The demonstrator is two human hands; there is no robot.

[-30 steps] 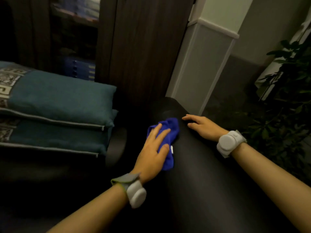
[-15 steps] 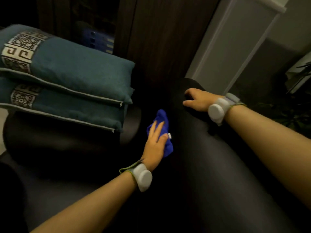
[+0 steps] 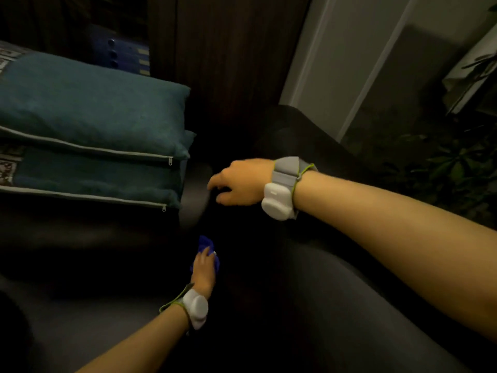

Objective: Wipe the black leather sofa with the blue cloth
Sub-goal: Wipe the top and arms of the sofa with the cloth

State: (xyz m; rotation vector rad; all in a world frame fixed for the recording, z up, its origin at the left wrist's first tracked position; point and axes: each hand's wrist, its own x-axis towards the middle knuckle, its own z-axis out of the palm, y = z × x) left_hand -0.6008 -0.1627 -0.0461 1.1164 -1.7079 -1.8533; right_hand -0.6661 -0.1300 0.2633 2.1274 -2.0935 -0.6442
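The blue cloth [image 3: 206,251] is soft and bunched up, squashed under the left hand [image 3: 203,270], whose fingers lie flat on top and press it onto the smooth, shiny black leather sofa [image 3: 336,305]. Up past that hand, the right hand [image 3: 239,183] reaches over the round sofa arm with loose, bent fingers, holding nothing. Beside it sit two fuzzy teal pillows [image 3: 88,135] with zippers, stacked.
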